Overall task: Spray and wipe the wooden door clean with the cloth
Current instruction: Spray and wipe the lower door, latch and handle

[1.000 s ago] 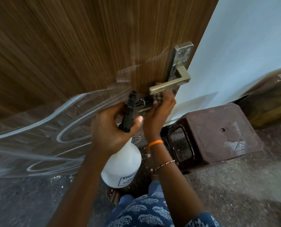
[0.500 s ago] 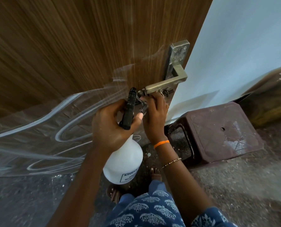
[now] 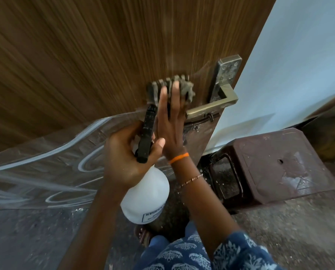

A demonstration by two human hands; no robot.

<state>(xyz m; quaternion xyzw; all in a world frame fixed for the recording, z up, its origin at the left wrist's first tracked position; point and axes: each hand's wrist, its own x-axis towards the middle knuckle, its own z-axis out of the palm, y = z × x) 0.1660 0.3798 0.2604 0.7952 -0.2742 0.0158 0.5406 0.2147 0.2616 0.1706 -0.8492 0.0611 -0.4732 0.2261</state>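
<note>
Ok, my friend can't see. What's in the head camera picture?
A person's right hand presses a grey cloth flat against a wooden door, beside the metal handle. The left hand holds a white spray bottle. A brown stool stands nearby.

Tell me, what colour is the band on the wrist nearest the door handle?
Orange. The band sits on the right wrist, clearest in the head view.

Brown stool (image 3: 279, 164) nr wall (image 3: 299, 65); maybe plastic.
</note>
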